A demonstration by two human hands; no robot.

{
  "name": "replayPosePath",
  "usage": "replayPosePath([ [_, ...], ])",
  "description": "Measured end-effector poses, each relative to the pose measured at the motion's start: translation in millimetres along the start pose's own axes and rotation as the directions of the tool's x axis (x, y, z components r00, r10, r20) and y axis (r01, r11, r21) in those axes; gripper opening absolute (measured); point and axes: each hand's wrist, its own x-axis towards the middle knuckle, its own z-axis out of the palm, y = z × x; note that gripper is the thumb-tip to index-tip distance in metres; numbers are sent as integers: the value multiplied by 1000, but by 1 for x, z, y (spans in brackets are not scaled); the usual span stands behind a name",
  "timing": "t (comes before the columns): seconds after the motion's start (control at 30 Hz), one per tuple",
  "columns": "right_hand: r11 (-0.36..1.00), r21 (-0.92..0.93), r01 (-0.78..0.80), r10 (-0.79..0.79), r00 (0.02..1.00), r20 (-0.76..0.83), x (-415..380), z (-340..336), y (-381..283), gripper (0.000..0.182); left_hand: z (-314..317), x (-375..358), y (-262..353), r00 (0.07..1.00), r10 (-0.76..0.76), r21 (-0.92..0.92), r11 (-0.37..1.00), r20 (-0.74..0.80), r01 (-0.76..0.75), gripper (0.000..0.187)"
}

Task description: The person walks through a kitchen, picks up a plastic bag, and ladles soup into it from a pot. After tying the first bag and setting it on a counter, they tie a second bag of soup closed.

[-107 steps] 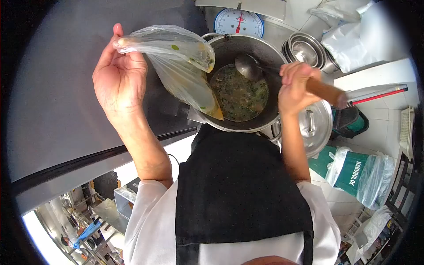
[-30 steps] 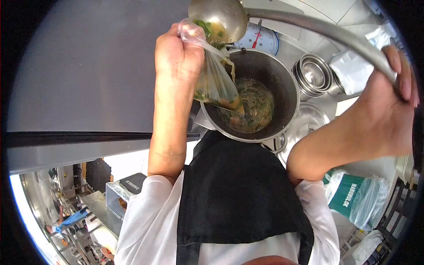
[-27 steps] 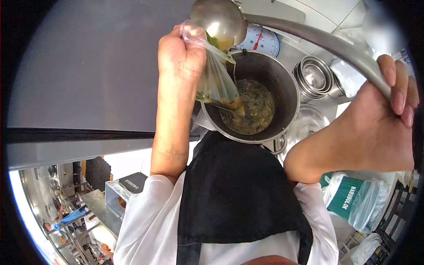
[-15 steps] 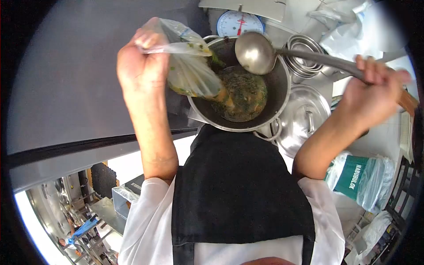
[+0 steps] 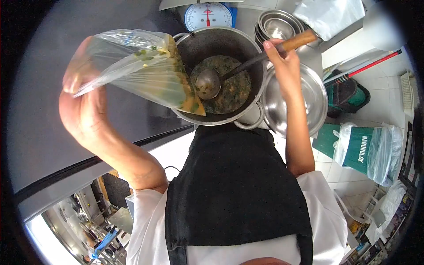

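My left hand (image 5: pixel 84 90) is closed on the top of a clear plastic bag (image 5: pixel 132 73) holding yellowish liquid with green leaves. The bag's bulging lower end hangs over the left rim of a deep metal pot (image 5: pixel 232 39). Dark broth with bits of greens (image 5: pixel 236 95) lies in the bottom of the pot. My right hand (image 5: pixel 285 64) grips a long ladle (image 5: pixel 243 66) near its wooden handle end. The ladle's bowl is down in the pot, at the broth.
A dial scale (image 5: pixel 208 17) stands behind the pot, with nested steel bowls (image 5: pixel 282 22) to its right. Beside the pot lies a round steel lid (image 5: pixel 309 106). A green bin marked NABUBULOK (image 5: pixel 360 150), lined with plastic, is at the right. A dark surface (image 5: pixel 39 110) fills the left.
The ladle has gone from above the pot down into the broth as my right hand moved left. My left hand has drawn the bag leftward, and its lower end is now at the rim.
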Motion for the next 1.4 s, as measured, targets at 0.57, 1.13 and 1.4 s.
replayPosePath([
  [0.57, 519, -845, -129, 177, 983, -42, -90, -164, 150, 48, 58, -53, -18, 960, 282, 250, 929, 0, -273, 62],
  [1.13, 864, -363, 349, -340, 936, 91, -75, -187, -168, 40, 25, -168, -61, 956, 256, -103, 964, 140, -243, 51],
  [1.4, 428, -247, 870, -499, 455, 737, -23, 19, -166, 36, 25, -262, -60, 936, 336, -69, 942, 103, -330, 51],
])
